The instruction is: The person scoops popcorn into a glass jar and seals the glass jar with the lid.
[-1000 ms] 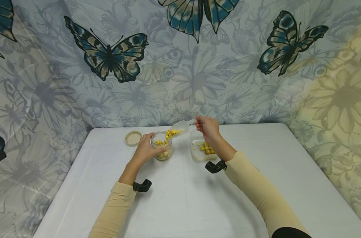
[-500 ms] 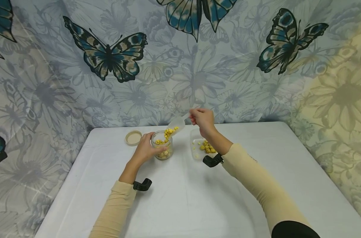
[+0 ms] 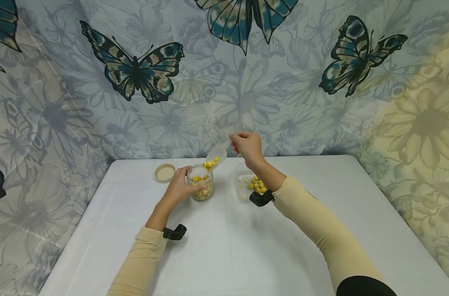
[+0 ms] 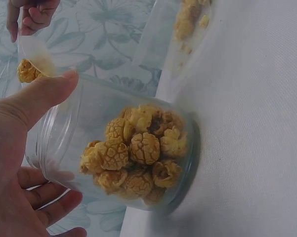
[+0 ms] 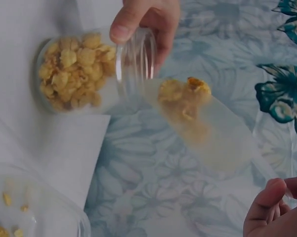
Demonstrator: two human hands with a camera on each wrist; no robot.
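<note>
My left hand (image 3: pixel 180 188) grips a clear glass jar (image 4: pixel 104 94) near its mouth, thumb on one side and fingers on the other. Caramel popcorn (image 4: pixel 138 148) fills the lower part of the jar, which stands upright on the table. Above and to the right, my right hand (image 3: pixel 247 149) pinches the thin handle of a translucent white scoop (image 5: pixel 222 138). The scoop slopes down toward the jar, its lip at the mouth. Some popcorn (image 5: pixel 183 96) still lies in the scoop's front end.
A clear plastic container (image 3: pixel 243 195) with more popcorn (image 3: pixel 257 185) sits right of the jar, partly covered by my right arm. A round lid (image 3: pixel 165 172) with a beige rim lies left of the jar. Behind the white table (image 3: pixel 224 255) hangs a butterfly-print cloth (image 3: pixel 243 90).
My right hand has risen and shifted left, tilting the scoop more steeply over the jar. Less popcorn shows in the scoop. My left hand keeps its hold on the jar.
</note>
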